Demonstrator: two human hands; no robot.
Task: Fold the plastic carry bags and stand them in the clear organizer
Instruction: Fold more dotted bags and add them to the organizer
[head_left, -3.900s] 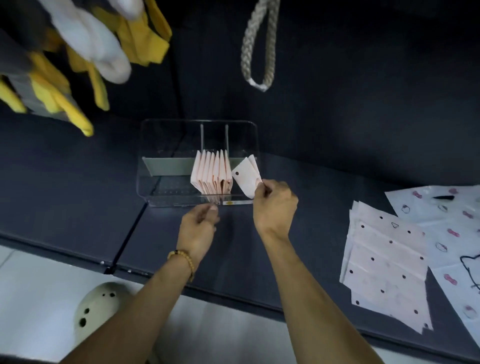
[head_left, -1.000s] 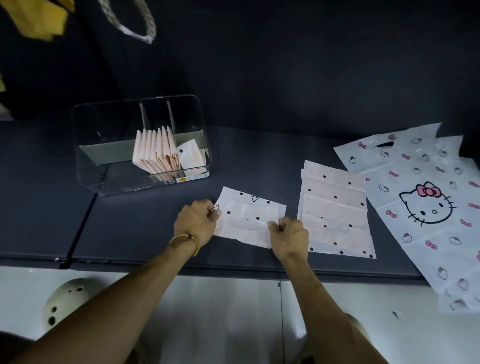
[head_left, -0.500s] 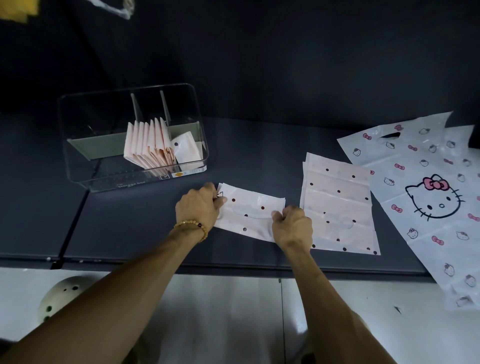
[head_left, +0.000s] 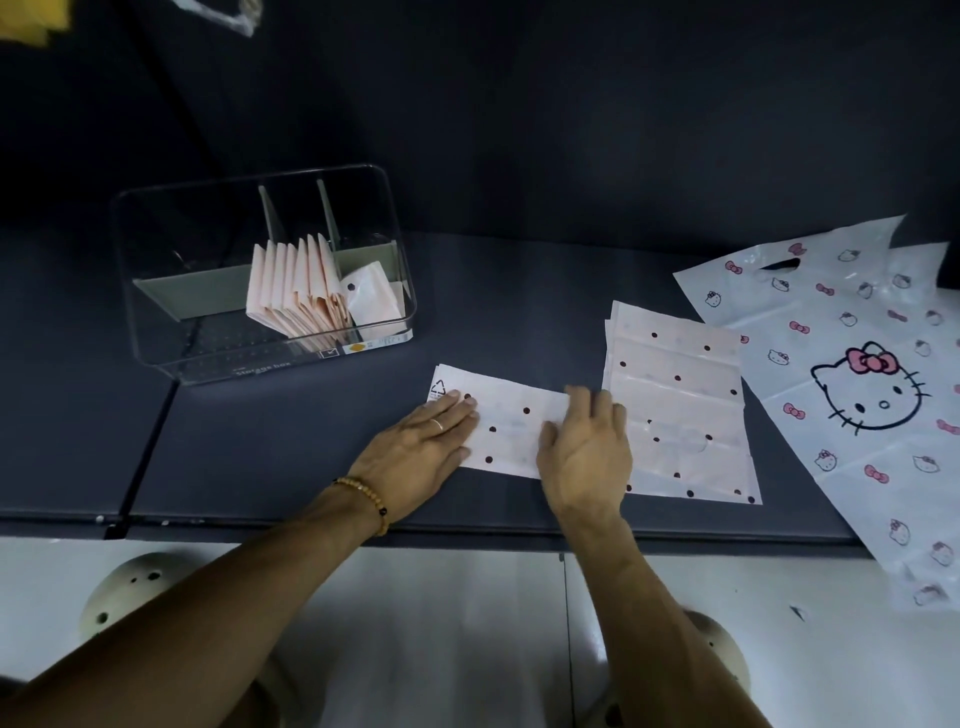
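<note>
Plastic dotted bag (head_left: 511, 426) lies flat on the dark surface (head_left: 291, 431), long axis left-right, between both flat, wide grips: left hand (head_left: 421, 447) pressing one end, right hand (head_left: 587, 447) the other; organizer (head_left: 156, 332) nearer the left.

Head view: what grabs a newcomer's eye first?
Probably the big cat-face bag, spread flat at the right end of the dark table. Next, at centre front, the left hand and right hand press flat on a dotted bag, beside a stack of dotted bags. At back left, the clear organizer holds a row of folded bags standing upright.
</note>
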